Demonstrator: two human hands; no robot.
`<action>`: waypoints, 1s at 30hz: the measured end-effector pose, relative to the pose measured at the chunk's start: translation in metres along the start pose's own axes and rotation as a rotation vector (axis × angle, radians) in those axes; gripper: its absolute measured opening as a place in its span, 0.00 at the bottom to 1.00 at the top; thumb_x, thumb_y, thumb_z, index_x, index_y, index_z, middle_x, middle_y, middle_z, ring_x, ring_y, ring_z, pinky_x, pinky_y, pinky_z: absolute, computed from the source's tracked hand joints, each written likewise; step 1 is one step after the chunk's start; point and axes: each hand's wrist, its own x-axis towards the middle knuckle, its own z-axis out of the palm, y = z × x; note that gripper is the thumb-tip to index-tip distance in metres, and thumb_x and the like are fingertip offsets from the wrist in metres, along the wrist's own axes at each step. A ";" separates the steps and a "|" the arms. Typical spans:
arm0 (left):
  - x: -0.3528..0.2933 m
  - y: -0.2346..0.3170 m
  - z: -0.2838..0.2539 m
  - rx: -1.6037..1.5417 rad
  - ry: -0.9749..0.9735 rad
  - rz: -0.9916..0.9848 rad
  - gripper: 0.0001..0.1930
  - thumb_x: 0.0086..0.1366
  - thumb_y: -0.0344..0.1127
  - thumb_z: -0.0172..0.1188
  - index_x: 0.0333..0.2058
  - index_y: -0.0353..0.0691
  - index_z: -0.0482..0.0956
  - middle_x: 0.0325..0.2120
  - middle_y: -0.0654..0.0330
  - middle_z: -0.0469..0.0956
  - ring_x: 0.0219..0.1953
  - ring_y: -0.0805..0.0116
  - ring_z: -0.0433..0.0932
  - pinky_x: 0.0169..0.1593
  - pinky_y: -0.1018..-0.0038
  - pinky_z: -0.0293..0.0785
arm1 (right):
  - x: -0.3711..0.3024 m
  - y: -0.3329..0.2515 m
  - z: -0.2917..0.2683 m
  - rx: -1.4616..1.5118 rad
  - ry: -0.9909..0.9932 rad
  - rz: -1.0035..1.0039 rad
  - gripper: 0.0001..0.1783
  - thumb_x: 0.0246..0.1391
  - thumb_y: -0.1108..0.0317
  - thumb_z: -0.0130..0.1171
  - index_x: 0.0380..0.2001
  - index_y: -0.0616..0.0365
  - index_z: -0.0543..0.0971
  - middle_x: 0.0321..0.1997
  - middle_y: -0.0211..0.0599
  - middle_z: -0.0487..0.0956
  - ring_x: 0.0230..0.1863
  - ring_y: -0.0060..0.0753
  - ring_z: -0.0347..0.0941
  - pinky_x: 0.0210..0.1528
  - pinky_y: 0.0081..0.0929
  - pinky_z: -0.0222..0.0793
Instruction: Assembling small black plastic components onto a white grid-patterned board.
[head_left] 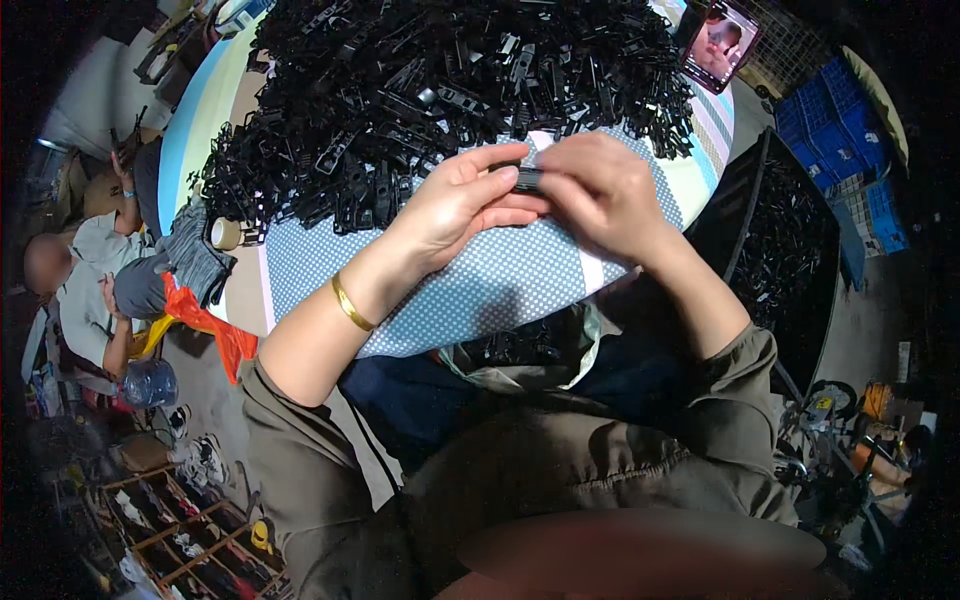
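Observation:
Both hands meet above the near part of a table with a patterned cloth [400, 290]. Between thumb and fingers, my left hand [455, 205] grips a small black plastic part [528, 180]. My right hand [610, 195] closes on the same part from the other side, its fingers bent and slightly blurred. Much of the part is hidden by the fingers, so its exact kind does not show. Just beyond the hands rises a large heap of similar black plastic pieces [400, 100]. A gold bangle [350, 304] circles my left wrist.
A phone [720, 45] stands at the table's far right. A roll of tape [226, 234] lies at the left edge. Below the near edge hangs an open bag [500, 378] with black pieces. Blue crates [835, 125] and a large black container [735, 215] stand right; another person [90, 275] sits left.

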 end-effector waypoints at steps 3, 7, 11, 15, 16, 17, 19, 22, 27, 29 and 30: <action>0.000 -0.001 0.002 0.097 0.049 0.009 0.21 0.63 0.26 0.47 0.53 0.26 0.57 0.40 0.47 0.72 0.37 0.62 0.78 0.41 0.77 0.78 | 0.012 0.019 0.001 -0.054 0.168 0.372 0.09 0.47 0.67 0.59 0.31 0.62 0.79 0.29 0.41 0.78 0.28 0.34 0.76 0.30 0.27 0.71; 0.000 0.000 0.004 0.104 0.045 -0.012 0.21 0.61 0.23 0.48 0.52 0.26 0.58 0.39 0.48 0.71 0.36 0.64 0.78 0.40 0.79 0.78 | 0.041 0.051 -0.002 -0.368 0.161 0.445 0.17 0.48 0.55 0.59 0.30 0.61 0.79 0.25 0.41 0.79 0.26 0.35 0.76 0.29 0.26 0.70; 0.002 -0.001 0.004 0.115 0.074 -0.010 0.19 0.61 0.22 0.48 0.51 0.26 0.59 0.37 0.49 0.73 0.35 0.65 0.79 0.40 0.79 0.78 | 0.054 0.070 0.003 -0.376 -0.132 0.695 0.20 0.43 0.52 0.62 0.25 0.62 0.79 0.21 0.41 0.78 0.24 0.36 0.76 0.28 0.27 0.69; 0.001 0.001 0.003 0.084 0.087 -0.007 0.17 0.62 0.24 0.47 0.50 0.27 0.60 0.38 0.49 0.73 0.36 0.65 0.78 0.41 0.77 0.78 | 0.050 0.064 0.006 -0.165 -0.043 0.588 0.15 0.44 0.59 0.63 0.24 0.62 0.78 0.21 0.38 0.77 0.24 0.35 0.74 0.27 0.24 0.68; 0.001 0.003 0.005 0.063 0.111 0.012 0.17 0.63 0.25 0.46 0.50 0.27 0.60 0.39 0.48 0.73 0.37 0.64 0.78 0.42 0.76 0.77 | 0.046 0.063 0.005 -0.094 0.017 0.542 0.13 0.44 0.62 0.63 0.24 0.62 0.77 0.24 0.38 0.77 0.25 0.34 0.74 0.27 0.24 0.68; 0.002 0.003 0.005 0.042 0.136 0.030 0.17 0.64 0.26 0.45 0.50 0.27 0.61 0.39 0.48 0.73 0.38 0.63 0.78 0.43 0.75 0.77 | 0.041 0.062 0.002 -0.095 0.015 0.543 0.13 0.44 0.62 0.63 0.24 0.62 0.77 0.24 0.38 0.77 0.25 0.34 0.74 0.27 0.24 0.68; 0.001 0.002 0.000 0.038 0.162 0.051 0.17 0.65 0.28 0.44 0.51 0.27 0.60 0.38 0.48 0.73 0.40 0.61 0.77 0.45 0.74 0.76 | 0.033 0.052 0.000 -0.192 0.057 0.226 0.08 0.44 0.68 0.62 0.26 0.61 0.77 0.38 0.41 0.76 0.30 0.35 0.75 0.30 0.25 0.69; -0.001 0.005 0.005 0.021 0.205 0.078 0.17 0.66 0.29 0.43 0.51 0.27 0.60 0.37 0.50 0.73 0.41 0.59 0.77 0.46 0.72 0.75 | 0.022 0.034 -0.009 -0.261 -0.003 0.249 0.09 0.43 0.68 0.63 0.28 0.61 0.77 0.50 0.42 0.71 0.36 0.40 0.75 0.35 0.28 0.71; 0.000 0.003 0.003 0.011 0.203 0.090 0.17 0.66 0.29 0.42 0.52 0.27 0.60 0.38 0.49 0.73 0.43 0.59 0.76 0.47 0.71 0.74 | 0.019 0.020 -0.022 -0.128 -0.106 0.309 0.07 0.44 0.71 0.62 0.27 0.62 0.76 0.46 0.42 0.74 0.38 0.38 0.75 0.37 0.28 0.72; 0.001 0.002 0.002 -0.001 0.204 0.097 0.17 0.66 0.29 0.42 0.52 0.27 0.60 0.39 0.49 0.73 0.43 0.59 0.76 0.48 0.71 0.73 | 0.019 0.012 -0.025 -0.068 -0.155 0.283 0.07 0.43 0.73 0.62 0.27 0.63 0.75 0.41 0.40 0.76 0.38 0.38 0.75 0.37 0.27 0.72; 0.002 0.002 0.001 0.009 0.192 0.099 0.18 0.67 0.30 0.40 0.53 0.27 0.59 0.41 0.45 0.72 0.44 0.59 0.75 0.49 0.71 0.73 | 0.018 0.007 -0.025 -0.049 -0.173 0.221 0.08 0.43 0.74 0.62 0.27 0.63 0.75 0.40 0.39 0.77 0.39 0.38 0.75 0.37 0.27 0.72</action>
